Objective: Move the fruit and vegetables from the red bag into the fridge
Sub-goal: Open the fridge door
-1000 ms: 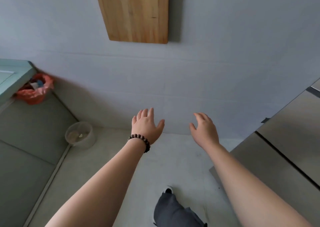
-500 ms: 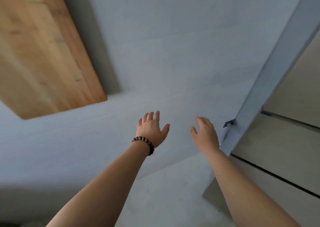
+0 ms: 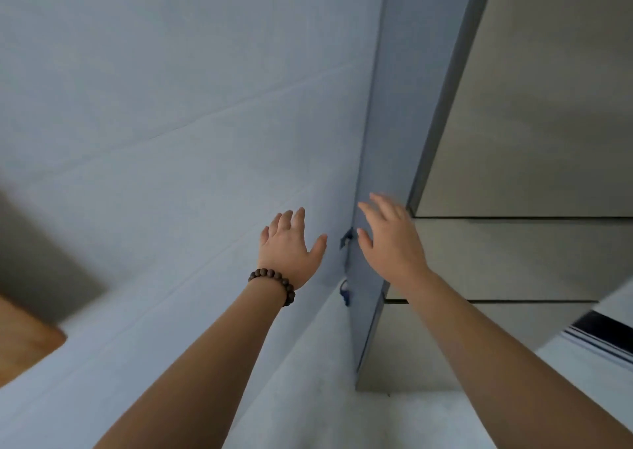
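Right hand (image 3: 390, 239), fingers spread and empty, at centre frame beside the fridge (image 3: 534, 133) edge; left hand (image 3: 291, 248), likewise open, just left. Red bag out of view. Advisable: seek the door's edge first, then pull steadily.

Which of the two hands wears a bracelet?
The left hand: a dark wooden bead bracelet circles its wrist. The right hand, nearer the grey fridge, is bare.

Blurred wooden board (image 3: 24, 342), edge-cropped
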Demonstrator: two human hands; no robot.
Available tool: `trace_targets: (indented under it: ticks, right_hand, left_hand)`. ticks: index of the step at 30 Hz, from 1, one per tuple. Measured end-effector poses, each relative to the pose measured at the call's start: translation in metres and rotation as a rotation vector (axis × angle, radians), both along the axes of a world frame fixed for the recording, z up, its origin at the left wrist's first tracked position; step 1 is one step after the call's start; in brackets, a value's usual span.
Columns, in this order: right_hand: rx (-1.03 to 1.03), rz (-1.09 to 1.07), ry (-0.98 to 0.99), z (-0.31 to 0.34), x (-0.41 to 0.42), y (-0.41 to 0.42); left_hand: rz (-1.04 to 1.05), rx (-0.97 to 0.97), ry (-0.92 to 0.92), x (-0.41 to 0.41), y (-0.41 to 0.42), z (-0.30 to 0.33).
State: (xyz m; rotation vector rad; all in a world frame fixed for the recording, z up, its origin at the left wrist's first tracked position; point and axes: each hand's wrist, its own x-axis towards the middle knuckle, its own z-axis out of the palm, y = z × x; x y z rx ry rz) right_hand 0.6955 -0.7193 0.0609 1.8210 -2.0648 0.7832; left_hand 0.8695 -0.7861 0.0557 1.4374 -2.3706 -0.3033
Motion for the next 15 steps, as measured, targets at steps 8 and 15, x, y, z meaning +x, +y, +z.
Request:
trace_targets:
  ticks: [8, 15]
  right_hand:
    - [0.356, -0.168, 0.823, 0.070, -0.039, -0.023]
    - [0.765, -0.417, 1.035, 0.073, -0.043, -0.030]
  left_hand:
    - [-0.197, -0.057, 0.064, -0.018, -0.036, 0.023]
    - [-0.291, -0.067, 0.066, -0.015, -0.049, 0.022]
